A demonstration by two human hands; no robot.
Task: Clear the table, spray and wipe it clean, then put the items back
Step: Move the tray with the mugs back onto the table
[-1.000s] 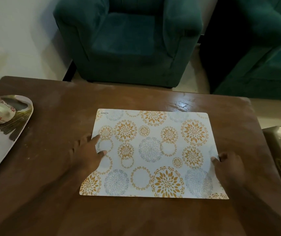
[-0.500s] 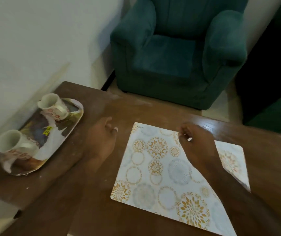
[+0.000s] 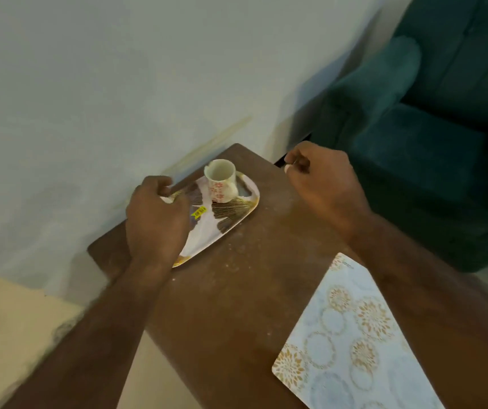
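Observation:
A patterned tray [image 3: 232, 215] with a yellow sticker lies at the far left corner of the brown wooden table [image 3: 236, 293]. A white cup [image 3: 220, 180] with red flowers stands upright at the tray's far end. My left hand [image 3: 154, 219] is over the tray's near half, fingers curled down, and covers what lies beneath it. My right hand [image 3: 322, 184] hovers above the table's far edge, right of the cup, with its fingers curled in and nothing visible in them. A floral placemat [image 3: 352, 343] lies flat at the lower right.
A pale wall [image 3: 118, 84] runs close along the table's left side. A dark green armchair [image 3: 431, 137] stands just beyond the far edge. Pale dust and crumbs speckle the wood between tray and placemat.
Both hands have left the placemat and moved left to the tray. The view has swung left. The second cup seen on the tray is now hidden under my left hand.

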